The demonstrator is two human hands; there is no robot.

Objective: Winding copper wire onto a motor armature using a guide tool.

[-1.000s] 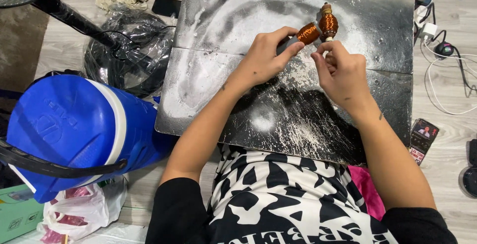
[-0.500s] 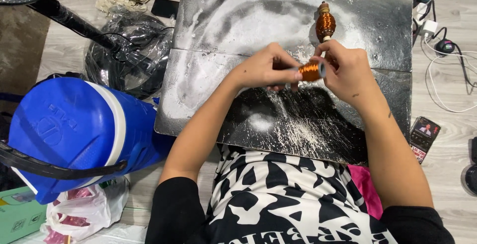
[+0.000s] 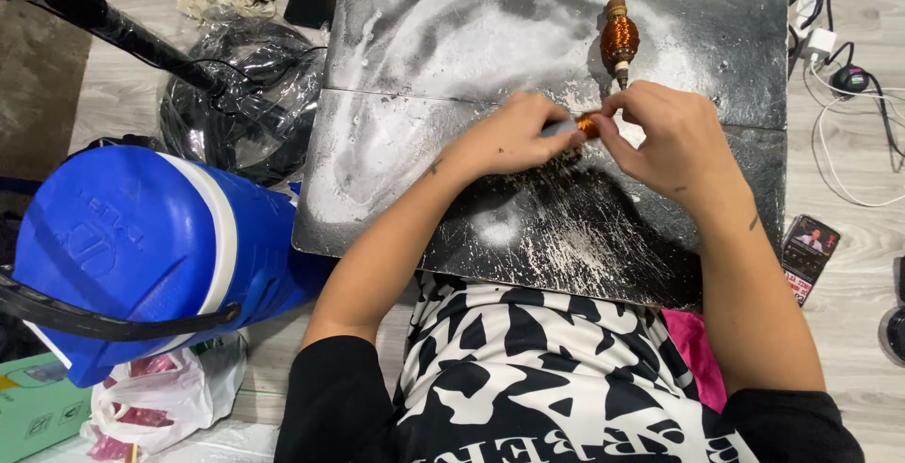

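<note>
Both of my hands meet over a dark metal board [image 3: 452,57] dusted with white powder. My left hand [image 3: 514,133] and my right hand [image 3: 665,138] pinch a small copper-wound motor armature [image 3: 587,125] between their fingertips; only a sliver of its orange winding shows. A second copper-wound armature [image 3: 618,41] with a shaft at each end lies on the board just beyond my right hand, apart from it.
A blue and white water cooler jug [image 3: 141,256] lies on its side at the left. Behind it are a black plastic-wrapped bundle [image 3: 236,95] and a fan pole [image 3: 123,39]. A phone [image 3: 809,251], cables and plugs [image 3: 834,57] lie on the wooden floor at right.
My hands have drawn the held armature toward me and closed around it, away from the second armature, which has stayed lying on the board.
</note>
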